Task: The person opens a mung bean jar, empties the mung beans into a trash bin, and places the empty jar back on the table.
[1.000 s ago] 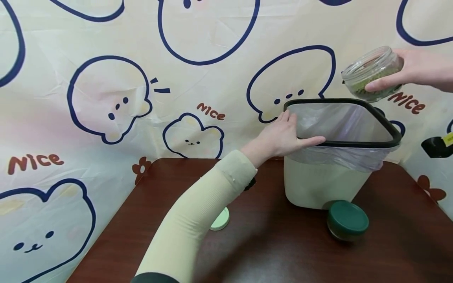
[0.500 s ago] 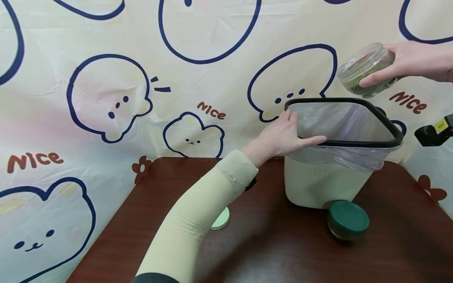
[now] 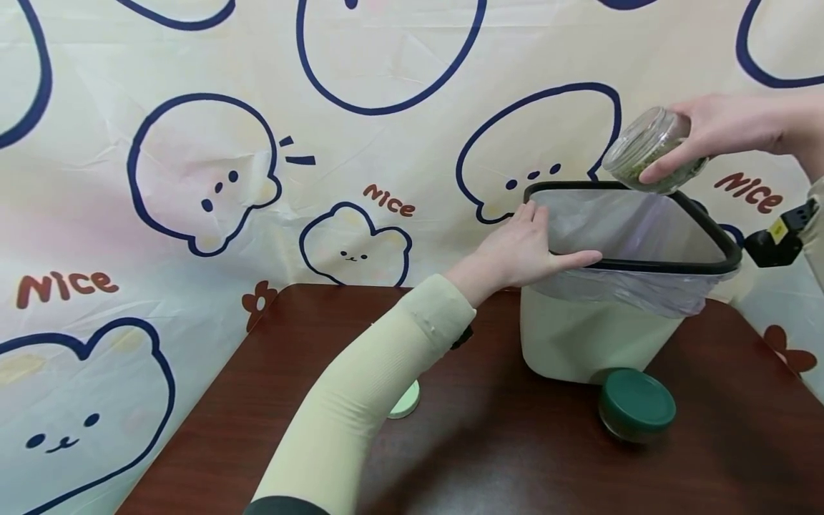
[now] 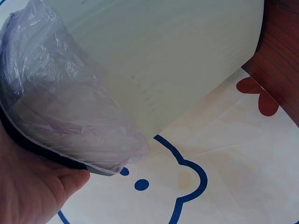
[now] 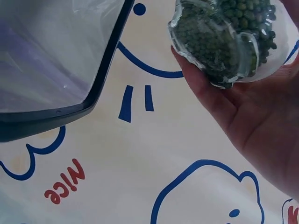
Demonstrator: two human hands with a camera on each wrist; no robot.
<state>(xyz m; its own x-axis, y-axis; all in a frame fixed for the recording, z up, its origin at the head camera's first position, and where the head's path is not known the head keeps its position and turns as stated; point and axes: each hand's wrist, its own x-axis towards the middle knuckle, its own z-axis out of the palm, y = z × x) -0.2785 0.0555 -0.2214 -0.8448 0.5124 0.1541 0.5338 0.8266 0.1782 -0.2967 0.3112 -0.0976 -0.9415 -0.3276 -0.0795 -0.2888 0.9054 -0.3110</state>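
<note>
My left hand (image 3: 515, 250) rests on the black rim of a pale green trash bin (image 3: 579, 340), its fingertips on the left side and thumb stretched along the front. In the left wrist view part of that hand (image 4: 42, 186) lies against the rim beside the bin liner (image 4: 79, 112). Above the bin's back right, my right hand (image 3: 727, 129) grips a lidless glass jar (image 3: 646, 143) tilted mouth-left toward the opening. Small green beans (image 5: 201, 46) lie inside the jar, seen through its bottom in the right wrist view.
A glass jar with a dark green lid (image 3: 637, 400) stands right in front of the bin on the brown table (image 3: 489, 458). A pale green lid (image 3: 405, 402) lies partly behind my left sleeve (image 3: 360, 379). A printed cloth (image 3: 373, 150) hangs behind the table.
My right hand has moved left with the jar, bringing it over the bin's back rim, and its mouth tips further down. The left hand keeps its place on the rim.
</note>
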